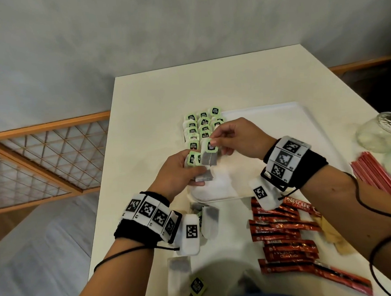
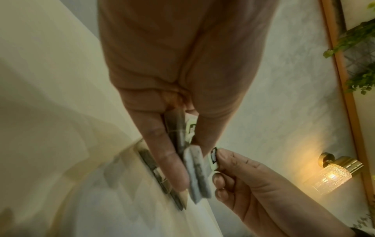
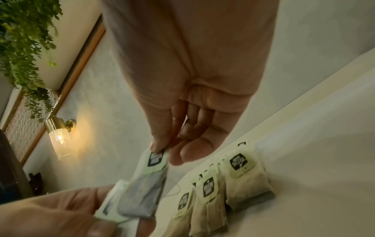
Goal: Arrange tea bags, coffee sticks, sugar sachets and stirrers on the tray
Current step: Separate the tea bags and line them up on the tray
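My right hand point(image 1: 221, 138) pinches one tea bag point(image 1: 209, 153) by its green tag, and the bag point(image 3: 145, 190) hangs from thumb and forefinger. My left hand point(image 1: 180, 171) grips a small stack of tea bags point(image 1: 194, 160) just under it; the stack point(image 2: 180, 137) sits between fingers and thumb. Both hands hover over the near left part of the white tray point(image 1: 279, 119). Several tea bags point(image 1: 200, 127) lie in overlapping rows along the tray's left side, and the same rows point(image 3: 223, 189) lie below my right palm.
Loose tea bags point(image 1: 179, 277) lie on the white table point(image 1: 152, 100) near me. Red coffee sticks point(image 1: 286, 231) are heaped at the near right, with brown sachets point(image 1: 332, 235) beside them. Red stirrers point(image 1: 379, 177) and a glass jar point(image 1: 381, 132) sit at the right.
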{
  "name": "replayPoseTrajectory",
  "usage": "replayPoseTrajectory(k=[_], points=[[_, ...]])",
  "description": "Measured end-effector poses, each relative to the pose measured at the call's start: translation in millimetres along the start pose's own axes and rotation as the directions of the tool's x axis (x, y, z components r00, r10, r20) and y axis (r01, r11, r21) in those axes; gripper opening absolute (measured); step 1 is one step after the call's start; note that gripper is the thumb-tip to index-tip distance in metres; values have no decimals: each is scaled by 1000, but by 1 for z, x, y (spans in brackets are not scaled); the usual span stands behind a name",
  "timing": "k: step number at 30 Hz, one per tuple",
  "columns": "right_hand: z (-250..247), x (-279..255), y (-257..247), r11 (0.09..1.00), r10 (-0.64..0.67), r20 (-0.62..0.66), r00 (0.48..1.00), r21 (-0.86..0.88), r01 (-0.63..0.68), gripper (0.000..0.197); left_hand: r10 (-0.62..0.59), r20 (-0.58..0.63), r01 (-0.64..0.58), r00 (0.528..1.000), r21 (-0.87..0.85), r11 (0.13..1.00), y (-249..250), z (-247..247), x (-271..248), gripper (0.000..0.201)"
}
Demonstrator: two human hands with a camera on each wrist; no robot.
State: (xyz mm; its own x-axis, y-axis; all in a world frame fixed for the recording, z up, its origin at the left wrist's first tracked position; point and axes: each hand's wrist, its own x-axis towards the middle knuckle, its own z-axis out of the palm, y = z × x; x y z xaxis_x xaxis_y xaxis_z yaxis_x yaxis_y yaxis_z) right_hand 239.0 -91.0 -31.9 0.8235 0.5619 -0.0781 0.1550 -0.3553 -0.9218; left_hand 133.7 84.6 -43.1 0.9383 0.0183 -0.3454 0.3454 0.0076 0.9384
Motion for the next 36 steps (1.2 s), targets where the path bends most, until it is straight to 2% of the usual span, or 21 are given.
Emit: replayPoseTrajectory(k=[6, 8, 10, 13, 18, 24, 32, 36], points=[[-35, 0, -7, 998, 63, -51, 997, -15, -64, 8, 4, -179, -7, 984, -14, 1000, 3, -10, 3, 15], [-43, 1, -2, 988, 99, -4, 995, -119, -98, 3, 23, -182, -26, 983, -14, 1000, 5, -13, 2, 14], [-43, 1, 6, 954, 147, 55, 988, -270, -127, 8, 31, -179, -34, 983, -12, 999, 6, -14, 0, 13], [-35, 2, 17, 915, 178, 39, 983, -374, -151, 8, 28, -171, -30, 985, -10, 999, 4, -14, 0, 15], [-31, 11, 27, 938, 164, -79, 983, -296, -180, 5, 0, -172, -3, 985, -18, 1000, 2, -13, 1, 19], [-28, 21, 27, 958, 128, -90, 988, -246, -146, 10, -21, -167, 17, 986, -26, 1000, 0, -15, 3, 19], [-25, 28, 23, 959, 164, -69, 984, -223, -175, 16, -6, -142, 2, 990, -28, 1000, -2, -14, 7, 25], [-26, 23, 14, 967, 130, -128, 983, -201, -155, 18, -2, -136, -3, 991, -43, 999, -1, -12, 7, 25]])
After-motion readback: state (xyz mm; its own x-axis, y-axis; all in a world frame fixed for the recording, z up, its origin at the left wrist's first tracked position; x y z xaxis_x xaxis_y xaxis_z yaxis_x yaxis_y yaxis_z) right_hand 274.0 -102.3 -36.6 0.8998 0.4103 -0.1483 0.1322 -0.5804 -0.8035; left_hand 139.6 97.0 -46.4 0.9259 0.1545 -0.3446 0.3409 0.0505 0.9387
